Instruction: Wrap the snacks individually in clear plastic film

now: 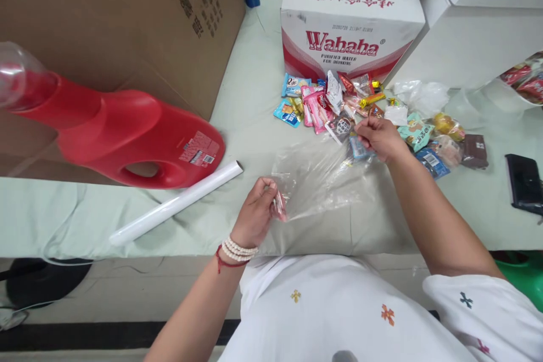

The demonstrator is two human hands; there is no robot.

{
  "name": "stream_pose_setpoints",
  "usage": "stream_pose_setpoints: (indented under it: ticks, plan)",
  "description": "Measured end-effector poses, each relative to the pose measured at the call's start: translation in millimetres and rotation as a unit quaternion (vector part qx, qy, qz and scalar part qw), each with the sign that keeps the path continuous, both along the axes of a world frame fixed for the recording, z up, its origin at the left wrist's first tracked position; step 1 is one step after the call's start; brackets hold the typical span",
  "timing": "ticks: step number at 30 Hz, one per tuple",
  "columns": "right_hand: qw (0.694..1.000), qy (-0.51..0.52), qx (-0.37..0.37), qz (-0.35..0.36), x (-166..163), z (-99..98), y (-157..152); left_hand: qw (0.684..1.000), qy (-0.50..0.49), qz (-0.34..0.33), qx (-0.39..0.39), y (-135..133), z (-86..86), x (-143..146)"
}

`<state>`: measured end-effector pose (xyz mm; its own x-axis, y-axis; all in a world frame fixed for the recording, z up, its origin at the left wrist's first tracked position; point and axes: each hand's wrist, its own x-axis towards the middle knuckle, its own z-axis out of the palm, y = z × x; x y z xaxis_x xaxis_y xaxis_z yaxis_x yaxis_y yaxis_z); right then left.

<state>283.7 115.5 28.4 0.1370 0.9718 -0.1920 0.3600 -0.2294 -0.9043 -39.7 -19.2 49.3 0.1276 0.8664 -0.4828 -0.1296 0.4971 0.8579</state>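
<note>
A clear plastic bag [318, 181] is spread over the green cloth between my two hands. My left hand [258, 206] is closed on the bag's near left end, with the film bunched at the fingertips. At the bag's far right end, my right hand [382, 137] is closed in a pinch; its fingertips seem to hold the film's edge beside the snack pile. A small blue packet [360, 148] shows by the right fingers, partly covered by film. Just beyond lie pink packets [317, 108], a dark packet with a round label [340, 125] and light blue packets [296, 85].
A Wahaha carton [350, 39] stands behind the snacks. More wrapped snacks [418, 131] and a brown packet [474, 151] lie right, near a black phone-like device [524, 182]. Leftward are a large red bottle [144, 133], a white tube [178, 203] and a big cardboard box [127, 28].
</note>
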Motion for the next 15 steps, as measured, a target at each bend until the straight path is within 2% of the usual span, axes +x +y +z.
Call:
stream_pose_setpoints:
  ticks: [2,4,6,8,11,13,15]
  plan:
    - [0.995,-0.057,-0.032,0.073,3.7,5.4,-5.9,0.997,0.073,0.019,-0.015,-5.9,-6.3,-8.0]
    - [0.977,-0.144,-0.053,0.145,5.9,10.8,-12.8,0.986,0.159,0.044,0.008,-12.3,-14.8,-13.1]
    - [0.96,-0.192,-0.062,0.193,7.2,16.7,-19.1,0.978,0.202,0.044,0.035,-18.6,-20.2,-14.3]
    - [0.957,-0.206,-0.043,0.197,7.4,22.6,-22.4,0.982,0.183,0.025,0.031,-23.6,-20.2,-12.4]
    - [0.946,-0.276,0.033,0.166,3.3,28.1,-19.4,0.992,0.126,0.024,-0.015,-26.9,-14.2,-8.4]
    - [0.918,-0.357,0.054,0.166,-2.1,28.6,-14.4,0.989,0.136,0.044,-0.033,-27.9,-11.0,-7.0]
    - [0.889,-0.415,0.045,0.186,-7.9,28.8,-11.9,0.981,0.184,0.054,-0.017,-29.5,-10.3,-6.9]
